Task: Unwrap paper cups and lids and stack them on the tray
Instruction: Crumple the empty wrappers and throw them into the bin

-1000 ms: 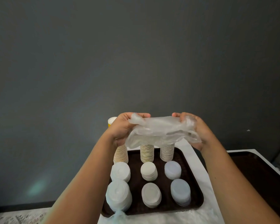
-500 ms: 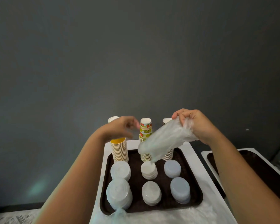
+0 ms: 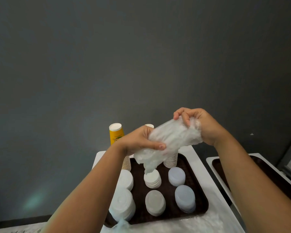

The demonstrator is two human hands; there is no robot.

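Note:
A crumpled clear plastic wrapper (image 3: 171,142) hangs in the air over the dark brown tray (image 3: 202,187). My left hand (image 3: 138,142) grips its lower end and my right hand (image 3: 198,121) grips its upper end. On the tray stand three tall stacks of paper cups at the back: a yellow-topped stack (image 3: 116,133), a middle one mostly hidden behind the wrapper, and a right one (image 3: 170,159). In front stand several short stacks of lids (image 3: 176,176). The front left lid stack (image 3: 123,206) is still inside plastic.
The tray rests on a white table (image 3: 207,172). A second dark tray (image 3: 265,174) lies on another white surface to the right. More clear plastic (image 3: 188,222) lies along the near table edge. A dark grey wall fills the background.
My left hand has come back to the wrapper and taken hold of its lower end. The wrapper is now bunched between both hands instead of dangling from the right hand alone.

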